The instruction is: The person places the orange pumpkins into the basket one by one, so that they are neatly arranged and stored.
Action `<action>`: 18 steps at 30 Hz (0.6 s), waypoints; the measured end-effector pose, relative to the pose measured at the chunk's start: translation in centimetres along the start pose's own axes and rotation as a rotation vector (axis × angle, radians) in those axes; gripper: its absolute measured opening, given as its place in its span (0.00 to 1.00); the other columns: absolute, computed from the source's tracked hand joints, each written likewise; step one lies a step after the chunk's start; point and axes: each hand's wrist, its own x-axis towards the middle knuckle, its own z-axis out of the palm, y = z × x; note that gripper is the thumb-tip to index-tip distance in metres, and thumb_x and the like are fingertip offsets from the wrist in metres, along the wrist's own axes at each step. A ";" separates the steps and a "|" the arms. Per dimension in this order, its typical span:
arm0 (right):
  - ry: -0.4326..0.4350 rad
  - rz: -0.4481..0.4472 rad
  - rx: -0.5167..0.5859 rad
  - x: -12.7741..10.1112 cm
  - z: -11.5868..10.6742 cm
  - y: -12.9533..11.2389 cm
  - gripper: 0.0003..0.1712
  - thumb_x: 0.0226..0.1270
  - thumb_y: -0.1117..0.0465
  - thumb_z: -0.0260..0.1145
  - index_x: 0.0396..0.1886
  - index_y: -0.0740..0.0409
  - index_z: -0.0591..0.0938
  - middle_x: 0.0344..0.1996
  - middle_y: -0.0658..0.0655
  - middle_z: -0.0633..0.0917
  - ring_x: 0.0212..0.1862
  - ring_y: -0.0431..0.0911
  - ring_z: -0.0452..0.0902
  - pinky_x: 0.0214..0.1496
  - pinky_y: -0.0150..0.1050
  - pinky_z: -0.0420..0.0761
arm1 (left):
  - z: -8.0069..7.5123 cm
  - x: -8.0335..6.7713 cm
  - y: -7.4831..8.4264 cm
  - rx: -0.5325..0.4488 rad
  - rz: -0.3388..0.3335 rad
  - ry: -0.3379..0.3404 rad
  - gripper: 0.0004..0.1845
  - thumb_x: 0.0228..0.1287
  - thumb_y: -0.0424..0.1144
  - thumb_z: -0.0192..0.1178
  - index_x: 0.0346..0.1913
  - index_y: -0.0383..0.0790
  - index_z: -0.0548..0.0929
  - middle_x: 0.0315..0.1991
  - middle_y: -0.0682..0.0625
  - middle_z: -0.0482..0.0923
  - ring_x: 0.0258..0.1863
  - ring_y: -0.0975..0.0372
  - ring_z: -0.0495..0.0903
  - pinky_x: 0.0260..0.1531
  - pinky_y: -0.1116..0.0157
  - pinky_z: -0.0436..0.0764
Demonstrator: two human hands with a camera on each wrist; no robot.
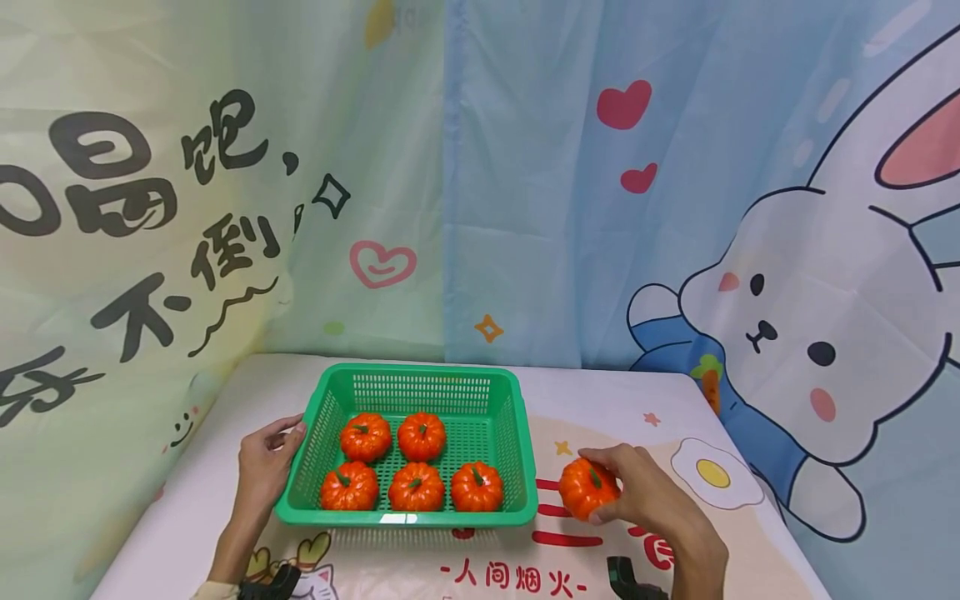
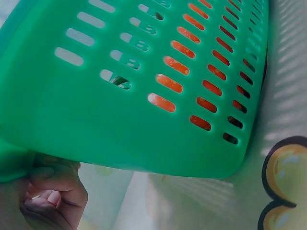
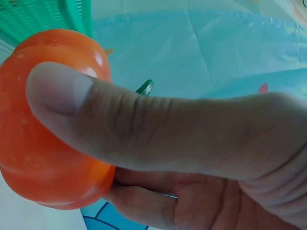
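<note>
A green slotted basket point(image 1: 525, 467) sits on the table with several small orange pumpkins point(image 1: 416, 487) inside. My left hand point(image 1: 264, 461) grips the basket's left rim, fingers curled under the edge point(image 2: 45, 191). The basket's side wall point(image 2: 120, 124) fills the left wrist view, orange showing through its slots. My right hand point(image 1: 637, 492) holds one more orange pumpkin point(image 1: 587, 487) just right of the basket, resting on or just above the table. In the right wrist view my thumb point(image 3: 120, 124) lies across that pumpkin point(image 3: 43, 158), whose green stem pokes out behind it.
The table wears a printed cloth with a fried-egg picture point(image 1: 714, 475) at the right and red characters near the front edge. Cartoon curtains hang close behind and to the left. Two dark wrist mounts point(image 1: 633, 583) show at the bottom edge.
</note>
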 end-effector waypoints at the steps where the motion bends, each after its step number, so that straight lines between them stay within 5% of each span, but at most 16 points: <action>1: 0.001 -0.002 -0.004 0.0 0.0 -0.1 0.46 0.43 0.67 0.92 0.68 0.61 0.86 0.53 0.55 0.92 0.53 0.48 0.82 0.56 0.49 0.92 | 0.0 0.0 0.0 0.000 -0.002 0.000 0.19 0.83 0.38 0.62 0.64 0.26 0.86 0.40 0.31 0.89 0.23 0.70 0.82 0.25 0.71 0.85; 10: 0.020 -0.019 -0.069 0.3 -0.4 -1.0 0.47 0.44 0.64 0.92 0.69 0.60 0.86 0.56 0.56 0.91 0.58 0.53 0.79 0.58 0.56 0.90 | 0.0 0.2 -0.2 -0.011 0.023 0.006 0.18 0.81 0.36 0.63 0.63 0.25 0.87 0.39 0.31 0.90 0.22 0.72 0.82 0.24 0.72 0.83; 18: 0.001 -0.064 -0.085 0.8 -0.8 -2.0 0.45 0.47 0.64 0.91 0.69 0.61 0.86 0.53 0.55 0.91 0.56 0.51 0.80 0.55 0.52 0.91 | 0.0 0.2 -0.3 -0.016 0.041 0.008 0.18 0.81 0.35 0.63 0.63 0.25 0.86 0.41 0.28 0.90 0.23 0.73 0.82 0.24 0.72 0.84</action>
